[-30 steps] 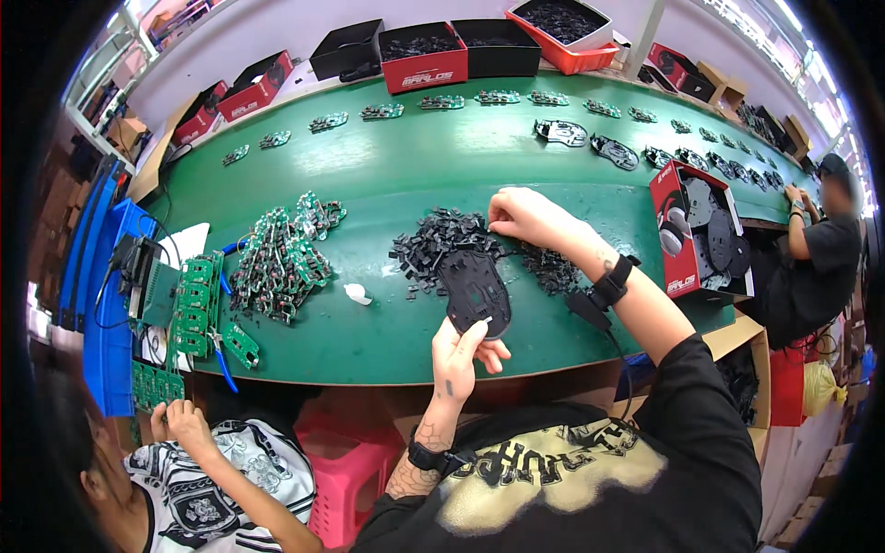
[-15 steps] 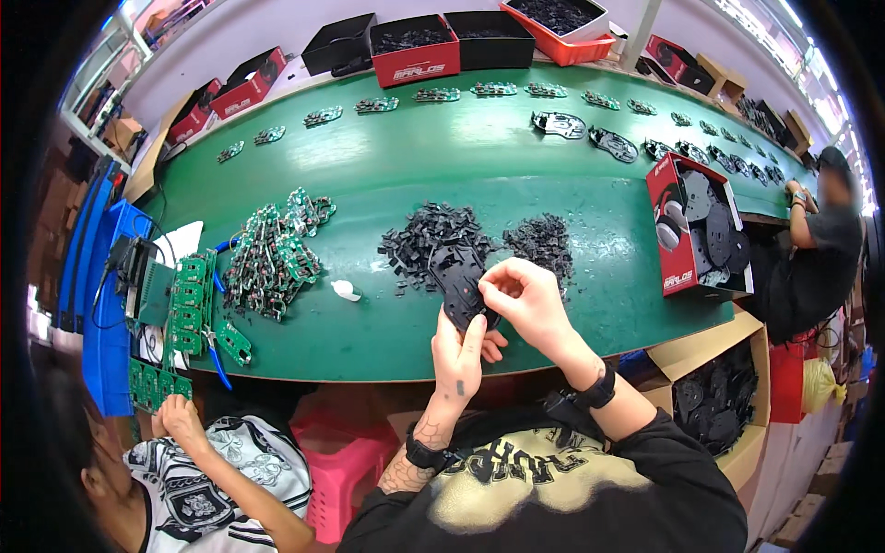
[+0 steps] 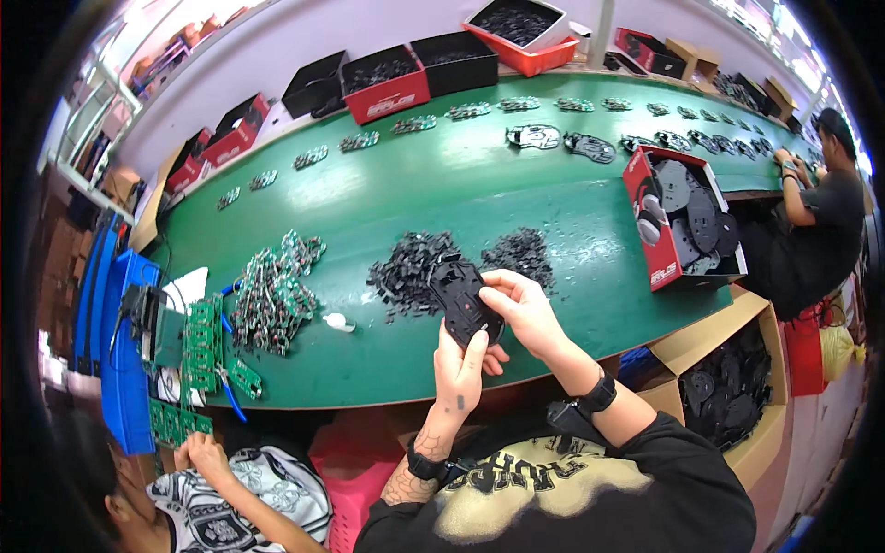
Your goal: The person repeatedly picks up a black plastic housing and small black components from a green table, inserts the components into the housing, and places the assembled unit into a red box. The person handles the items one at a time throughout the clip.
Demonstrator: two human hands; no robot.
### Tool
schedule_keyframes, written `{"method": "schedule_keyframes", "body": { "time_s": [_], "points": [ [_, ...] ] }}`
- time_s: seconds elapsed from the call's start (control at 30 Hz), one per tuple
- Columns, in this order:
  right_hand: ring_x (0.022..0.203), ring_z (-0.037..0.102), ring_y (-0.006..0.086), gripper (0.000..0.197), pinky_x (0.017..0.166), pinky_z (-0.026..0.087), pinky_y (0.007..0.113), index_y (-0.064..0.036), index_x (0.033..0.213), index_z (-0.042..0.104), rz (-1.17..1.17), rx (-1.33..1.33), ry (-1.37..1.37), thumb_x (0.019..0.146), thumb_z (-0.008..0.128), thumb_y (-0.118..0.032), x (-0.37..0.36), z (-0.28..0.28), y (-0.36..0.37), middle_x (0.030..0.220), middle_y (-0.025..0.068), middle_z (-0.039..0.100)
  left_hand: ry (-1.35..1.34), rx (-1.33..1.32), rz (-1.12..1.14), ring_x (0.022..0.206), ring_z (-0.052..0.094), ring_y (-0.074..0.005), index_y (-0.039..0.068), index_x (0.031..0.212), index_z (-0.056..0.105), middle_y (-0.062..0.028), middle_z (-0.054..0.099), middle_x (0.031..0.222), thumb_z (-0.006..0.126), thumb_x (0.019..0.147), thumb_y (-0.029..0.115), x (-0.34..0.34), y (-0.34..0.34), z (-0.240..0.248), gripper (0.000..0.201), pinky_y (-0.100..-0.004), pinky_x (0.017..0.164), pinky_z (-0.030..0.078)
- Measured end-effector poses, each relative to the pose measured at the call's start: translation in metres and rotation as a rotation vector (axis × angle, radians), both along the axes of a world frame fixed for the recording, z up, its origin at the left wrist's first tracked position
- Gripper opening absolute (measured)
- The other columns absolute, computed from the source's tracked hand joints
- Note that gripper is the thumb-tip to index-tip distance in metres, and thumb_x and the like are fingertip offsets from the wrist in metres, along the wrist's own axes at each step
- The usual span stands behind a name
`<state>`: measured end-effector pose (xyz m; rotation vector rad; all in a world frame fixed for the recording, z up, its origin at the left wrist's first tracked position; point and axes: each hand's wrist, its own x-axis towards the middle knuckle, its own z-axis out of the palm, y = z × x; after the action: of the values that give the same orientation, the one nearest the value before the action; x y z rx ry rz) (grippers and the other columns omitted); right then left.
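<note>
A black plastic computer-mouse base shell (image 3: 466,297) is held up over the near edge of the green table, its inner side facing me. My left hand (image 3: 458,370) grips its near end, thumb on top and fingers underneath. At the shell's right edge, my right hand (image 3: 525,315) has its thumb and fingers closed against the plastic; whether a small part is between them is hidden. Just beyond lies a heap of small black plastic pieces (image 3: 403,267), partly covered by the shell. A second, smaller heap of black pieces (image 3: 518,256) sits to its right.
Left are a circuit-board heap (image 3: 277,300), a small white bottle (image 3: 339,322), blue-handled pliers (image 3: 232,398) and green board panels (image 3: 201,346). A red box (image 3: 653,230) of mouse shells stands right, above an open carton (image 3: 705,336). Co-workers sit at both sides.
My right hand has shifted from over the middle of the shell to its right edge, uncovering more of the shell. The whole view has turned slightly.
</note>
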<state>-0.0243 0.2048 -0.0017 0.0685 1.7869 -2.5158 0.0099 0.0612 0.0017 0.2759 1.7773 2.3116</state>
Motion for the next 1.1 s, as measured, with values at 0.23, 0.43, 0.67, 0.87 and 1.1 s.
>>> {"method": "schedule_keyframes", "body": {
  "time_s": [0.23,0.43,0.67,0.87,1.1],
  "points": [
    [0.088,0.062,0.0097,0.030,0.078,0.051,0.026,0.0050,0.121,0.055,-0.180,0.230,0.156,0.093,0.057,-0.005,0.011,0.012,0.023,0.098,0.0081,0.067,0.018,-0.137,-0.163,0.057,0.059,-0.0099,-0.003,0.130,0.038,-0.0091,0.066,0.075,0.048,0.099,0.016,-0.012,0.017,0.014,0.038,-0.0232,0.053,0.048],
    [0.086,0.063,0.0093,0.028,0.078,0.052,0.024,0.0034,0.118,0.057,-0.241,0.078,0.175,0.092,0.060,-0.004,0.013,0.012,0.046,0.098,0.0070,0.067,0.512,-0.563,0.057,0.081,0.059,-0.0145,-0.001,0.135,0.044,-0.0121,0.060,0.107,0.070,0.085,0.023,-0.047,0.018,0.041,0.061,-0.0251,0.061,0.052],
    [0.082,0.063,0.0089,0.030,0.075,0.052,0.024,0.0045,0.114,0.061,-0.202,0.127,0.105,0.087,0.069,-0.007,0.015,0.002,0.068,0.095,0.0064,0.068,0.704,-0.830,-0.079,0.072,0.052,-0.0151,0.005,0.110,0.067,-0.0059,0.055,0.088,0.078,0.075,0.015,-0.093,0.026,0.071,0.038,-0.0279,0.065,0.047],
    [0.067,0.064,0.0097,0.031,0.055,0.050,0.022,0.0045,0.111,0.066,-0.143,0.204,-0.030,0.087,0.071,-0.014,0.014,0.019,0.094,0.084,0.0070,0.070,0.685,-0.848,-0.213,0.069,0.054,-0.0152,0.002,0.098,0.068,-0.0058,0.054,0.078,0.078,0.073,0.017,-0.120,0.038,0.078,0.030,-0.0292,0.065,0.046],
    [0.070,0.064,0.0125,0.014,0.060,0.048,0.026,-0.0022,0.092,0.073,-0.341,0.690,0.222,0.083,0.072,-0.013,0.035,-0.006,0.133,0.079,0.0049,0.068,0.602,-0.890,-0.027,0.067,0.061,-0.0122,0.000,0.099,0.069,-0.0058,0.061,0.082,0.078,0.077,0.026,-0.214,0.036,0.059,0.036,-0.0257,0.056,0.052]
  ]
}}
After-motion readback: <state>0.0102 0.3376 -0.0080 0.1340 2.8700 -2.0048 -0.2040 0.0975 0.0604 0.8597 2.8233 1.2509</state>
